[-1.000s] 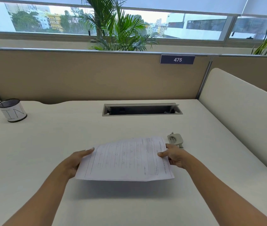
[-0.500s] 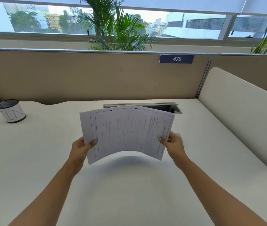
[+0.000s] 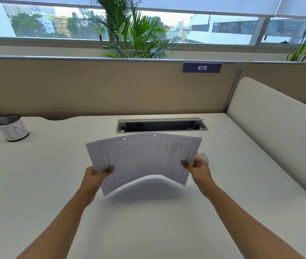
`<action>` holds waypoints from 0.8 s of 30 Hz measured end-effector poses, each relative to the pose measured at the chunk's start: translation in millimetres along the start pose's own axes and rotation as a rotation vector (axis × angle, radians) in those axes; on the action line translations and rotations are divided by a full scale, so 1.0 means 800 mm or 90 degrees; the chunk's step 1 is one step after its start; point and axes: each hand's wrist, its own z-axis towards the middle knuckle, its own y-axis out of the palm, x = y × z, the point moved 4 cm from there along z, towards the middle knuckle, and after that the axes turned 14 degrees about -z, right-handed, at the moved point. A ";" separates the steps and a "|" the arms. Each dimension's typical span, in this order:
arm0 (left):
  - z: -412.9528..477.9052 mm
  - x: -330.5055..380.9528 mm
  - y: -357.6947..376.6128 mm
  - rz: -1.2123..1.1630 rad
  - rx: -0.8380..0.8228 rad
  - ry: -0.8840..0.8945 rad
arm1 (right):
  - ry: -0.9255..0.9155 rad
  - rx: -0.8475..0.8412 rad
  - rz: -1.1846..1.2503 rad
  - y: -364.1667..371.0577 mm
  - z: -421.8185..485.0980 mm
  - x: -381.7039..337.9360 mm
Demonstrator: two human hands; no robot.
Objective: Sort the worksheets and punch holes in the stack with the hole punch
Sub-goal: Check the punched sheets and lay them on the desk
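A stack of printed worksheets (image 3: pixel 144 157) is held up above the white desk (image 3: pixel 55 184), tilted toward me and bowed upward in the middle. Two small punched holes show along its far edge. My left hand (image 3: pixel 96 174) grips the stack's left side with the thumb on top. My right hand (image 3: pixel 198 168) pinches its right side. The pale hole punch (image 3: pixel 203 157) lies on the desk just behind my right hand, mostly hidden by the hand and the paper.
A black mesh pen cup (image 3: pixel 11 128) with a white label stands at the desk's far left. An open cable slot (image 3: pixel 161 125) lies in the desk behind the paper. A beige partition (image 3: pixel 92 86) closes the back, and a cream side panel (image 3: pixel 279 124) the right.
A second ago the stack lay nearly flat, low over the desk; both hands have lifted it and tipped it upright. Since half a second ago it has dropped slightly and bowed more.
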 end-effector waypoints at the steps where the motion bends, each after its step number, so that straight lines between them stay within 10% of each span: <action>1: 0.000 0.001 -0.001 0.004 -0.004 0.002 | 0.000 -0.001 -0.002 0.000 0.000 0.000; 24: -0.002 0.002 0.009 0.028 -0.016 0.006 | 0.019 0.002 -0.011 -0.003 -0.003 0.003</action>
